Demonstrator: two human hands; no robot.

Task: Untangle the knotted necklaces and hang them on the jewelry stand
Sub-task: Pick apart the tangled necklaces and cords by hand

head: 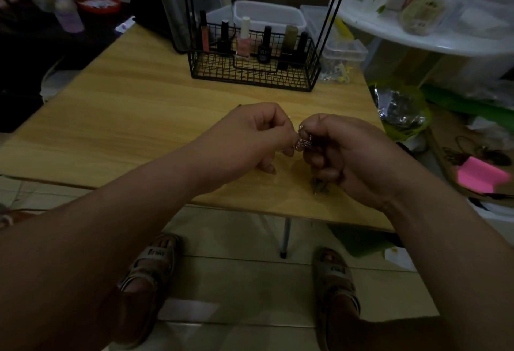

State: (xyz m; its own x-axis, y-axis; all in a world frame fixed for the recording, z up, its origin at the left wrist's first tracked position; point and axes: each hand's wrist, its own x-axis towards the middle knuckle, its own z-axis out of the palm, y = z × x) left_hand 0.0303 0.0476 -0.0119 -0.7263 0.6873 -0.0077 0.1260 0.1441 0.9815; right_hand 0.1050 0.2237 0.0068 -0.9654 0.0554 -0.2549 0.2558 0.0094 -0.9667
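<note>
Chain tangle [303, 141] between facing fingers [289, 152]

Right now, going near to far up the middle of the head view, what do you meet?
Sandals → table near edge → left hand and right hand pinching the knotted chain → black wire basket → white tub.
</note>
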